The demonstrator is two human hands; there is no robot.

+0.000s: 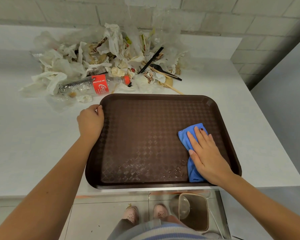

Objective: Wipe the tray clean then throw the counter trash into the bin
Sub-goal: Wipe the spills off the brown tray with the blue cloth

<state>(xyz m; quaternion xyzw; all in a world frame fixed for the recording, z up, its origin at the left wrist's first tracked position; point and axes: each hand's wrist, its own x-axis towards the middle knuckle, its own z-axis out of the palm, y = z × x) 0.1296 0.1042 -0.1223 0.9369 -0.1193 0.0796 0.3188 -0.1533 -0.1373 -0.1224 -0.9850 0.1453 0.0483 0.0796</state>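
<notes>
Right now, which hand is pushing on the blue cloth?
The right hand, lying flat on the blue cloth inside the tray. The left hand holds the tray's rim at its far left corner instead.

One tray (145, 135) lies on one tabletop (33, 135), with one blue cloth (185, 135). There are two hands, the left hand (90, 120) and the right hand (206, 155). The trash is one heap of crumpled napkins (111, 54), too many to count, plus one plastic bottle (93, 84) and one black fork (163, 69). On the floor stand one bin (196, 212) and two shoes (131, 213).
</notes>
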